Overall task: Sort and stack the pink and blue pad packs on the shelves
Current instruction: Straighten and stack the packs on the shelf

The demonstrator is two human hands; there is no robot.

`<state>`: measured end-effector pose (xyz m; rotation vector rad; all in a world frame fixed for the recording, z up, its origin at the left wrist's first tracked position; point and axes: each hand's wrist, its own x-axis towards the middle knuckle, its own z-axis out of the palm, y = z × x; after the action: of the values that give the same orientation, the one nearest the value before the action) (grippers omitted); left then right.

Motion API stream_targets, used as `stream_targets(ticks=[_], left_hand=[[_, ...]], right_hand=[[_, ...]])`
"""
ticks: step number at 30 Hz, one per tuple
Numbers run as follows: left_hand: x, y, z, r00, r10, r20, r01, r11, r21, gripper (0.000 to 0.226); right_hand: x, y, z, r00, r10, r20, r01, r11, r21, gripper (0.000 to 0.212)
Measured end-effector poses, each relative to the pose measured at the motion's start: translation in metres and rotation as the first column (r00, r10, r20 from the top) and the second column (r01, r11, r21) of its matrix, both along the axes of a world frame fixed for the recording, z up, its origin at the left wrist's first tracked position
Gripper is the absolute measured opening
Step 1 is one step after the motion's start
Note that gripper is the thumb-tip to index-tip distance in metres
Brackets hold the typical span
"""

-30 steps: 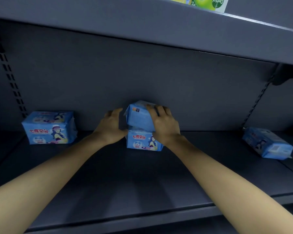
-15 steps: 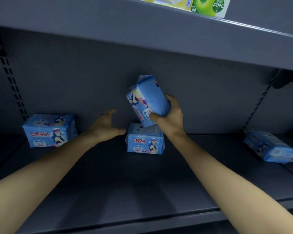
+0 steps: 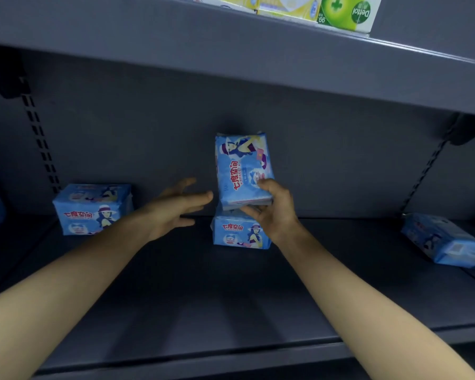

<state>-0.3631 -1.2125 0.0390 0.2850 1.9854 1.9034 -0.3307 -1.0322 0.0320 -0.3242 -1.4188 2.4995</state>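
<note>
Light blue, red lettering and a cartoon figure are being shown on the held pack (image 3: pixel 242 165) in the right hand (image 3: pixel 277 212). The same print is being repeated on the lower pack (image 3: pixel 236 231) under that hand and on the far pack (image 3: pixel 91 209) left of the left hand (image 3: pixel 170 212).

There are four blue pad packs: the middle pack (image 3: pixel 240 233) on the lower shelf (image 3: pixel 231 297), the raised pack (image 3: pixel 242 168) just above it, and the left pack (image 3: pixel 91 208) and the right pack (image 3: pixel 444 242) well off to either side of it. Higher above it, the upper shelf (image 3: pixel 231 50) carries one green box (image 3: pixel 346 12) and at least two yellow boxes (image 3: pixel 285 6).
</note>
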Motion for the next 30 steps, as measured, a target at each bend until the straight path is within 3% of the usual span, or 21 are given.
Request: stream_targets(ticks=[5,7,11,14,16,18,22,25,27,30], left_hand=[[0.008,0.004,-0.005,0.997,0.015,0.075,-0.019,0.998,0.054,0.084],[0.013,0.005,-0.006,0.989,0.031,0.143,-0.048,0.992,0.117,0.07],[0.024,0.009,-0.007,0.962,0.039,0.269,-0.115,0.955,0.273,0.021],[0.033,0.013,-0.009,0.961,0.036,0.274,-0.123,0.944,0.306,0.027],[0.036,0.015,-0.012,0.963,0.048,0.265,-0.133,0.94,0.314,0.038],[0.038,0.016,-0.013,0.96,0.096,0.264,-0.189,0.916,0.354,0.036],[0.038,0.015,-0.016,0.936,0.225,0.269,-0.324,0.851,0.414,0.037],[0.037,0.004,-0.018,0.915,0.341,0.215,-0.399,0.836,0.375,0.045],[0.037,-0.004,-0.017,0.914,0.361,0.185,-0.405,0.835,0.372,0.035],[0.037,-0.017,-0.017,0.921,0.366,0.134,-0.39,0.854,0.344,0.025]], right_hand=[[0.006,-0.014,-0.006,0.993,0.099,-0.059,-0.106,0.987,-0.123,0.018],[0.008,-0.024,-0.01,0.986,0.124,-0.109,-0.143,0.972,-0.188,0.02],[0.01,-0.04,-0.015,0.975,0.122,-0.184,-0.172,0.943,-0.285,0.02],[0.013,-0.054,-0.02,0.966,0.143,-0.214,-0.212,0.912,-0.352,0.021],[0.013,-0.065,-0.025,0.962,0.156,-0.224,-0.232,0.898,-0.373,0.041],[0.014,-0.076,-0.029,0.962,0.184,-0.202,-0.25,0.889,-0.384,0.056],[0.018,-0.09,-0.033,0.959,0.237,-0.154,-0.276,0.906,-0.322,0.051],[0.023,-0.089,-0.036,0.946,0.314,-0.084,-0.324,0.933,-0.159,0.037],[0.025,-0.084,-0.037,0.943,0.331,-0.009,-0.331,0.941,-0.066,0.029],[0.021,-0.076,-0.033,0.966,0.253,0.043,-0.253,0.967,-0.01,0.038]])
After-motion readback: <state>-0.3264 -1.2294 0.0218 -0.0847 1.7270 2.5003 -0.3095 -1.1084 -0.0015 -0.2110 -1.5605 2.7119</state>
